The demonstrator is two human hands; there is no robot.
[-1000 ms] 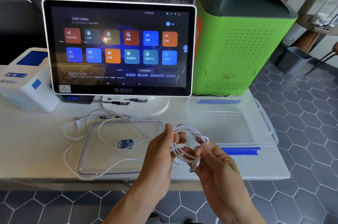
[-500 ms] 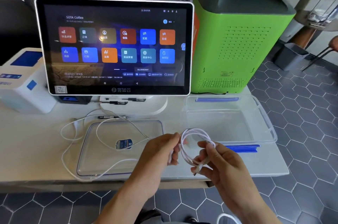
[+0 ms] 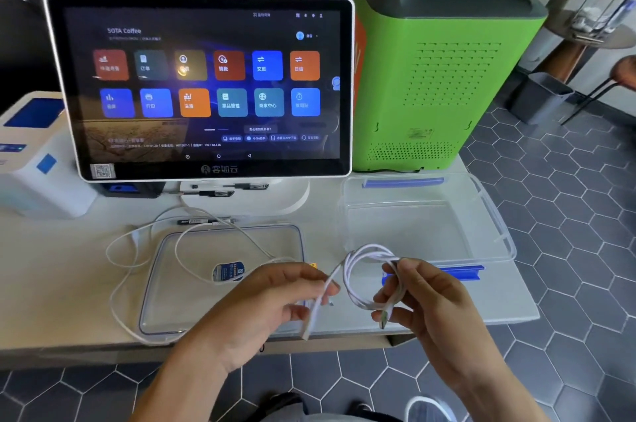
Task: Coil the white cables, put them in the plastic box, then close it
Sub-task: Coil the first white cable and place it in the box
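White cable loops (image 3: 364, 270) hang in the air just above the near edge of the table (image 3: 51, 284), held between both hands in the single head view. The right hand (image 3: 437, 304) pinches the gathered coil between thumb and fingers, with a plug end poking down below its fingertips. The left hand (image 3: 272, 301) has its fingers curled and pinches the cable's free tail, a straight stretch that slants down from the coil and ends in a connector below the palm. The two hands are near one another but apart, joined only by the cable. Behind the right hand, the clear plastic box (image 3: 495, 232) stands open on the right part of the table, with nothing visible inside it; a blue latch (image 3: 461, 272) lies along its near rim and another blue latch along its far rim. Left of the box, the transparent lid (image 3: 172, 284) lies flat on the table, with a small blue and white label on it. A second white cable (image 3: 118, 297) lies loose and uncoiled, looping across the lid and out over the table to its left. A black pen (image 3: 203, 222) lies just beyond the lid's far edge. At the back stands a touchscreen terminal (image 3: 206, 84) showing coloured tiles, with a white device (image 3: 38, 160) to its left and a green machine (image 3: 437, 77) to its right, behind the box.
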